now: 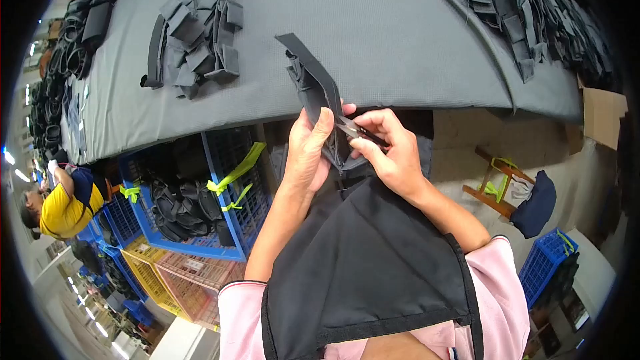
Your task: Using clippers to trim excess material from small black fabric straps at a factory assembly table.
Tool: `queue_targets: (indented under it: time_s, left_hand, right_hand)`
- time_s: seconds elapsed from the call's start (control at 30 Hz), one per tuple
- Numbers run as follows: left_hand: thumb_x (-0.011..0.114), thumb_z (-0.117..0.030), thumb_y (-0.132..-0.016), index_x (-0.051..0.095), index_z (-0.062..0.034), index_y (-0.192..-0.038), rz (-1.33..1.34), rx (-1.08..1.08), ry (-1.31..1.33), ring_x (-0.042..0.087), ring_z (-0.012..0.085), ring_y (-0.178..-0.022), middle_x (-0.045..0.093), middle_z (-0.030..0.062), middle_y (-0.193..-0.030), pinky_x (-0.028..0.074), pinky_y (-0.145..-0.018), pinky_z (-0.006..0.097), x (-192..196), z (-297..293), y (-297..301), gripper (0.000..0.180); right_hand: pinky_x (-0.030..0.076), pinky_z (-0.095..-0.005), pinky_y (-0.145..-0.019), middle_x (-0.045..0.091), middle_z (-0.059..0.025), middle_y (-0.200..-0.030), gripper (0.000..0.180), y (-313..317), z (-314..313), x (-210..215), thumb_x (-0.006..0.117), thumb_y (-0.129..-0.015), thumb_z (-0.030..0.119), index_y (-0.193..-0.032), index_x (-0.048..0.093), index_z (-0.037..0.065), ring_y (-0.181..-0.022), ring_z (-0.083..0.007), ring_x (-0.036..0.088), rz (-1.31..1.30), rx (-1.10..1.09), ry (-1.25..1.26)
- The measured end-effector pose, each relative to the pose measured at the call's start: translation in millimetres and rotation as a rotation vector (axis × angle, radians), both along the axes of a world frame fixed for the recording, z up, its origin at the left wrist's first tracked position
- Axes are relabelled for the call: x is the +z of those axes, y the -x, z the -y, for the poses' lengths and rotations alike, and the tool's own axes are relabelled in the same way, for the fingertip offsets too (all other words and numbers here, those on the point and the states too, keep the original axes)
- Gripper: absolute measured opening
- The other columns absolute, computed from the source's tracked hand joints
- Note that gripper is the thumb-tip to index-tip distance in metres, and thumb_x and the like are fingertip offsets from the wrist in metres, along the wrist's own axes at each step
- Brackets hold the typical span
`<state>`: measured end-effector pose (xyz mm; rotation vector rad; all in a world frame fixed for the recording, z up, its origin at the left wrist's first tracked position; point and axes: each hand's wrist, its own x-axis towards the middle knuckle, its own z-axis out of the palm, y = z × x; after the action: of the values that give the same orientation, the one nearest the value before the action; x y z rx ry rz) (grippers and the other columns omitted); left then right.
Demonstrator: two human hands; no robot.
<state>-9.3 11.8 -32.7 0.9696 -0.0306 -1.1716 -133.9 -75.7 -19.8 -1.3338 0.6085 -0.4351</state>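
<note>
My left hand (305, 153) is closed on a folded dark fabric piece (311, 81) with a strap-like strip along it, held upright at the table's near edge. The thumb presses on its face. My right hand (395, 153) grips small metal thread snips (353, 129) with dark handles. Their blades lie against the fabric's edge, close to the left fingertips; whether they are cutting cannot be made out. The lower end of the piece hangs over my black apron (373, 253).
On the grey-covered table (373, 27) lie a small heap of dark fabric pieces (200, 40) and a larger pile (507, 13) at far right. Below left stand blue crates (243, 250) holding black items. A person in yellow (67, 203) is at far left, a wooden stool (497, 187) at right.
</note>
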Motion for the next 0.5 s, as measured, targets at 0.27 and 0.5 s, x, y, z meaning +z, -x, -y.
queue_targets:
  time_s: [0.27,0.5]
  left_hand:
    - [0.048,-0.045,-0.091,0.049,0.005,-0.115,-0.208,0.092,0.211,0.054,0.0319,-0.11,0.054,0.0157,-0.115,0.047,-0.096,0.048,1.2,1.7,-2.2,0.055]
    - [0.038,-0.046,-0.095,0.049,0.006,-0.115,-0.269,0.146,0.271,0.054,0.0305,-0.111,0.054,0.015,-0.115,0.044,-0.099,0.049,3.4,1.9,0.2,0.057]
  right_hand:
    - [0.045,-0.0259,-0.054,0.054,-0.0063,-0.085,0.024,13.0,-13.9,2.1,0.073,-0.07,0.003,-0.091,0.06,0.002,-0.063,-0.014,0.055,-0.102,-0.036,0.485]
    - [0.044,-0.03,-0.051,0.054,-0.0067,-0.074,0.025,14.8,-18.5,2.1,0.075,-0.065,0.007,-0.086,0.063,0.004,-0.058,-0.0212,0.055,-0.06,-0.015,0.73]
